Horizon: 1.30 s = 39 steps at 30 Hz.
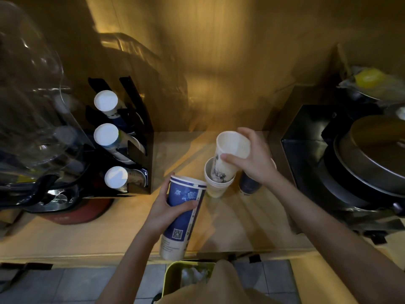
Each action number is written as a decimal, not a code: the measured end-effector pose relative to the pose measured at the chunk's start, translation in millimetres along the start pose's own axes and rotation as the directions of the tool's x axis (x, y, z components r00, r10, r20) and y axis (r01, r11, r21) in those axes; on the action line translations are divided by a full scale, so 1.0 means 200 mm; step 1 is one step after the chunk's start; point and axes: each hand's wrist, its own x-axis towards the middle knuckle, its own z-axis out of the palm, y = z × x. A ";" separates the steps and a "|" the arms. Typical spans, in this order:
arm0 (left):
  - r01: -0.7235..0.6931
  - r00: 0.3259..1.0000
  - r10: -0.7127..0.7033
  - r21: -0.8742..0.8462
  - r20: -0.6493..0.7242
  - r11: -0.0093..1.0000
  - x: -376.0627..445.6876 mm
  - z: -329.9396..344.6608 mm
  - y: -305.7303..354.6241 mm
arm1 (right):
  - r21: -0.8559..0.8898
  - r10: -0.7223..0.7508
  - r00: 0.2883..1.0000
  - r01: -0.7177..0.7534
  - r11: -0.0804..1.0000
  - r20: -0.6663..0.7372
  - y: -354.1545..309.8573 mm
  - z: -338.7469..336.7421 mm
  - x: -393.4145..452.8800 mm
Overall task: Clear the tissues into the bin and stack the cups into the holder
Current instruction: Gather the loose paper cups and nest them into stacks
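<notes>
My left hand (168,207) grips a tall blue paper cup stack (183,218), tilted over the counter's front edge. My right hand (252,159) holds a white printed cup (230,154), its base set inside a short stack of white cups (217,183) standing on the counter. Partly hidden under my right wrist is a dark blue cup (248,185). The black cup holder (131,137) stands at the left with three rows of cups, bottoms facing me. Crumpled tissues (194,275) lie in the yellow-green bin (169,279) on the floor below.
A glass-domed appliance on a red base (72,213) crowds the left counter. A black machine with a round metal lid (372,156) fills the right side. The wooden counter (241,227) lies between them, with a wooden wall behind.
</notes>
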 end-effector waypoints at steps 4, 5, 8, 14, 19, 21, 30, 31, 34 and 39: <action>-0.027 0.999 0.025 0.047 0.025 0.999 0.00 -0.01 0.00 | -0.200 -0.006 0.990 0.035 0.979 0.144 0.05 0.10 -0.02; -0.027 0.999 0.025 0.047 0.026 0.999 0.00 -0.01 0.00 | -0.250 -0.003 0.984 0.048 0.967 0.179 0.06 0.11 -0.01; -0.051 0.998 0.050 0.048 0.026 0.998 -0.01 -0.01 -0.01 | -0.414 -0.018 0.956 0.144 0.899 0.294 0.08 0.14 0.00; -0.068 0.998 0.068 0.012 0.017 0.998 -0.03 -0.01 -0.01 | -0.506 0.003 0.925 0.205 0.838 0.380 0.10 0.18 -0.01; -0.069 0.998 0.068 -0.034 -0.016 0.997 -0.02 0.01 0.01 | -0.516 0.038 0.918 0.187 0.836 0.394 0.14 0.18 0.00; -0.043 0.999 0.041 -0.089 -0.025 0.995 -0.02 0.02 0.03 | -0.508 0.045 0.916 0.180 0.842 0.400 0.13 0.17 -0.02; 0.152 0.979 -0.056 -0.516 0.197 0.843 0.07 0.13 0.17 | -0.213 -0.290 0.894 0.374 0.903 0.342 0.04 0.03 -0.36; 0.135 0.978 -0.030 -0.521 0.205 0.843 0.09 0.16 0.18 | -0.071 -0.216 0.918 0.253 0.965 0.334 0.04 0.03 -0.40; 0.017 0.981 0.077 -0.469 0.180 0.883 0.10 0.25 0.24 | 0.424 -0.003 0.960 -0.121 0.898 0.279 0.02 -0.01 -0.44; -0.149 0.957 0.238 -0.426 0.164 0.893 0.13 0.42 0.40 | 0.630 0.161 0.950 -0.299 0.717 0.268 0.04 -0.16 -0.38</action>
